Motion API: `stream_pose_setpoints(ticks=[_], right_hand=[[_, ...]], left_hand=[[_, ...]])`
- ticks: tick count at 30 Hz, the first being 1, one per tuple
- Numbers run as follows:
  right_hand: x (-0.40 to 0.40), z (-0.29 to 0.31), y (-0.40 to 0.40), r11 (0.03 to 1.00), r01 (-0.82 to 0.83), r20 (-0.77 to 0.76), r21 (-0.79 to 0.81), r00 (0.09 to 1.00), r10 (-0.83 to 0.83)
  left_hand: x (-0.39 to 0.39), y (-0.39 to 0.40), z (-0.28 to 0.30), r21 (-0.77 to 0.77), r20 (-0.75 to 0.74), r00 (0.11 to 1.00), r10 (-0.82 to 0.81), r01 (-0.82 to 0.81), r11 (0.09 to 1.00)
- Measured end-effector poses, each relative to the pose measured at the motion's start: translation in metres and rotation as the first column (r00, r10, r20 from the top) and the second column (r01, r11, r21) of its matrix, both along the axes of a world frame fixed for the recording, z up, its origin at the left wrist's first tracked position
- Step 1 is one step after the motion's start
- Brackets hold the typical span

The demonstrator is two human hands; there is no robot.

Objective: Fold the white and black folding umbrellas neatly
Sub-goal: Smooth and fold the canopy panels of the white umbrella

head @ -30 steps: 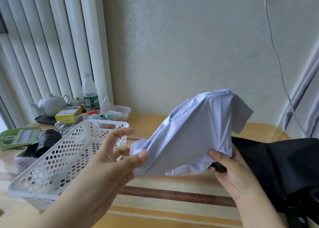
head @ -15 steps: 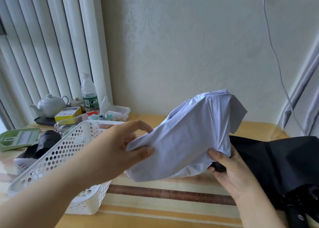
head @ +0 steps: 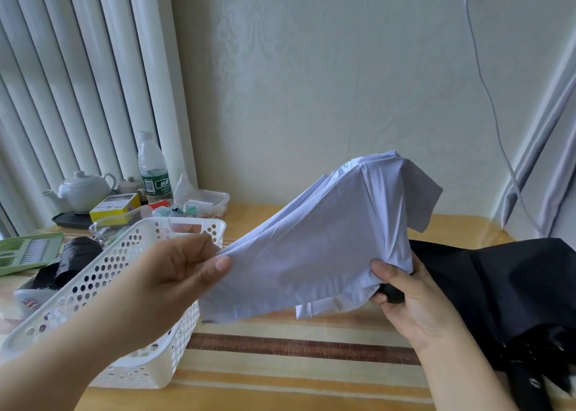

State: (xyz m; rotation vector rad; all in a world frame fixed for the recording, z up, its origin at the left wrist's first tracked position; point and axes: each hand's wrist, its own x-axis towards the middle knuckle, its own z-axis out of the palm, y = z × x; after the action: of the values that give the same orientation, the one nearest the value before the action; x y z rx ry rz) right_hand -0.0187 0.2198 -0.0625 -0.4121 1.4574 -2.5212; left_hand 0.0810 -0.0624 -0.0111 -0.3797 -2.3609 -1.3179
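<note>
The white folding umbrella (head: pixel 330 242) hangs in the air over the table, its loose canopy rumpled and peaked at the upper right. My left hand (head: pixel 177 273) pinches a flap of the white fabric at its left edge between thumb and fingers. At the umbrella's lower right, my right hand (head: pixel 411 301) grips its dark handle, thumb pressed over the fabric. The black umbrella (head: pixel 511 292) lies unfolded on the table at the right, partly behind my right hand.
A white perforated basket (head: pixel 124 286) stands at the left under my left forearm. Behind it are a teapot (head: pixel 82 191), a water bottle (head: pixel 152 167), a yellow box (head: pixel 113 206), a clear box and a green tray (head: pixel 25 251). A striped cloth (head: pixel 280 348) covers the table.
My left hand has turned from open beside the fabric to pinching a flap and drawing it out to the left. The right hand has kept its grip in place.
</note>
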Motion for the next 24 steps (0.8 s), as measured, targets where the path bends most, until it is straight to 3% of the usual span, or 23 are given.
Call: stream_pose_setpoints(ticks=[2,7,15,24], right_hand=[[0.002,0.001,0.0,0.999,-0.022,0.015,-0.025,1.0,0.022],[0.004,0.002,-0.003,0.998,-0.03,0.04,-0.057,0.999,0.032],[0.005,0.009,0.0,0.999,0.022,-0.024,0.036,0.999,-0.021],[0.012,0.017,0.0,0.987,0.066,-0.032,0.144,0.998,-0.062]], left_hand=[[-0.003,-0.003,0.0,0.072,-0.047,0.998,0.042,-0.038,0.997],[-0.004,-0.002,0.001,0.42,-0.096,0.995,0.025,0.017,0.907],[-0.004,-0.002,-0.002,0.344,0.123,0.988,-0.088,0.041,0.938],[-0.001,0.006,0.001,0.323,0.101,0.992,-0.076,0.039,0.946]])
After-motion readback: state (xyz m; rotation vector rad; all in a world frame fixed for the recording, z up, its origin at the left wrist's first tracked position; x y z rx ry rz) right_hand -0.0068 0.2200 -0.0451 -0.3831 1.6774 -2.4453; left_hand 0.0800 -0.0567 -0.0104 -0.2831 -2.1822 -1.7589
